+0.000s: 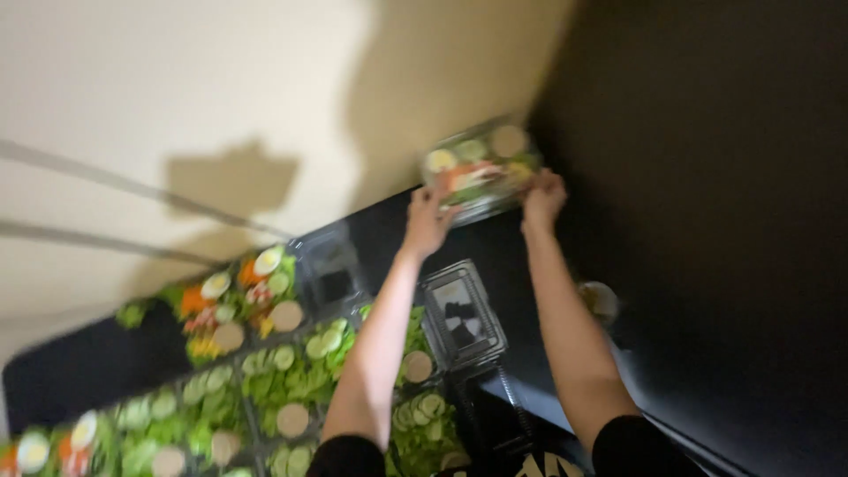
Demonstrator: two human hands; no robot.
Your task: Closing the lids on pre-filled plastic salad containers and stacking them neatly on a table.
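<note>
Both my arms reach far forward and up. My left hand [427, 221] and my right hand [542, 196] grip the two ends of a clear plastic salad box [481, 168], held above the far end of the black table [79, 371]. The box holds greens, an egg half, some red pieces and a small round sauce cup. The picture is blurred by motion.
Several open salad boxes [265, 380] with greens, cucumber slices, egg halves and round cups fill the table below my arms. Empty clear lids [459, 318] lie near the middle. A cream wall [177, 106] stands at the left, a dark surface [724, 221] at the right.
</note>
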